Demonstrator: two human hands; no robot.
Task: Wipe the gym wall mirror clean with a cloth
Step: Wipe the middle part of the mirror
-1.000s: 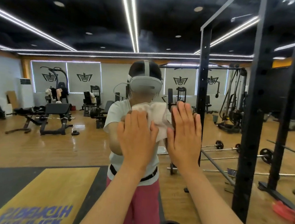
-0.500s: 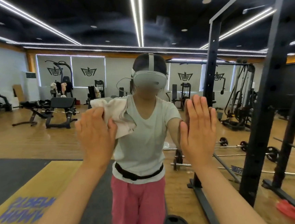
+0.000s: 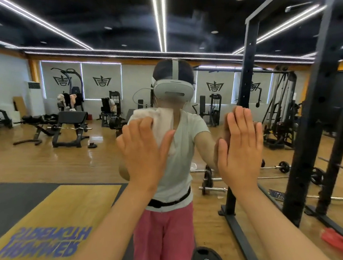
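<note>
The left hand has a flat, wide grip, fingers straight, pressing the cloth on the mirror to rub it. The right hand, flat and holding nothing, leans on the mirror too, likely for balance.

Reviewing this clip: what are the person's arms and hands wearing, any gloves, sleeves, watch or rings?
Nothing on either. The left hand and right hand are bare, with no gloves, rings or watch showing on their backs or wrists. Both forearms are uncovered down to the frame edge. The reflection in the mirror shows a pale short-sleeved T-shirt.
</note>
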